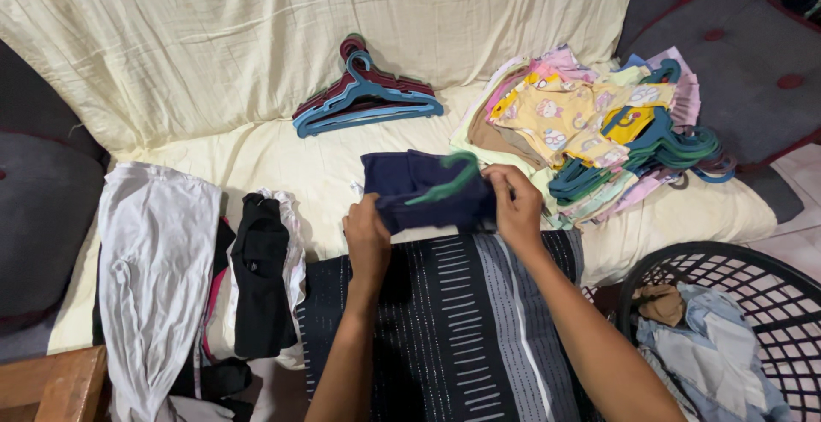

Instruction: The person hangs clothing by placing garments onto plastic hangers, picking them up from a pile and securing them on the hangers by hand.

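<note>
Both forearms reach forward over a striped cloth [453,319]. Left hand [368,238] and right hand [516,204] pinch a navy garment [419,187], fingers closed on its edges, on a green hanger [449,181].

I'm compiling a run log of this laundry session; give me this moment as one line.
left hand: grips navy garment | right hand: grips same garment by green hanger | nearby: hanger pile, hung clothes stack, black laundry basket
</note>
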